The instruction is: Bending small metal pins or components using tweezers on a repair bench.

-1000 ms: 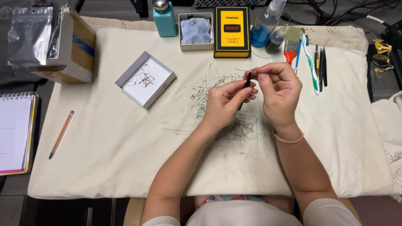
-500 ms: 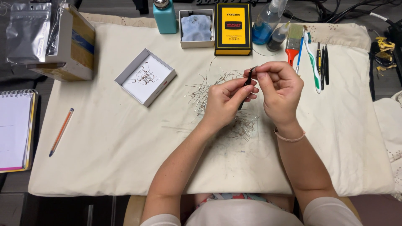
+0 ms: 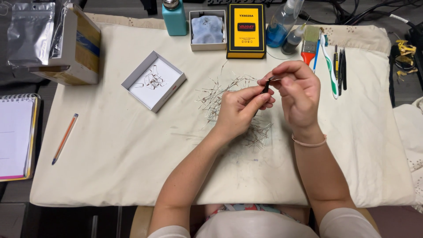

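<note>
My left hand (image 3: 240, 110) grips dark tweezers (image 3: 265, 87), tip pointing up toward my right hand. My right hand (image 3: 297, 94) pinches a thin wire-legged component (image 3: 274, 79) between thumb and forefinger, right at the tweezers' tip. Both hands hover above a loose pile of small wire-legged components (image 3: 220, 94) spread on the cream cloth (image 3: 132, 154). A shallow white box (image 3: 153, 81) holding a few bent components lies to the left of the pile.
Along the back stand a teal dispenser bottle (image 3: 174, 16), a white tray with blue cloth (image 3: 207, 30), a yellow box (image 3: 246, 30), blue bottles (image 3: 282, 26), brushes and tweezers (image 3: 339, 66). A cardboard box (image 3: 72, 48), notebook (image 3: 15, 136) and pencil (image 3: 64, 138) lie left.
Both hands stay together over the pile with only small finger movements; the tweezers and the pinched component keep almost the same place.
</note>
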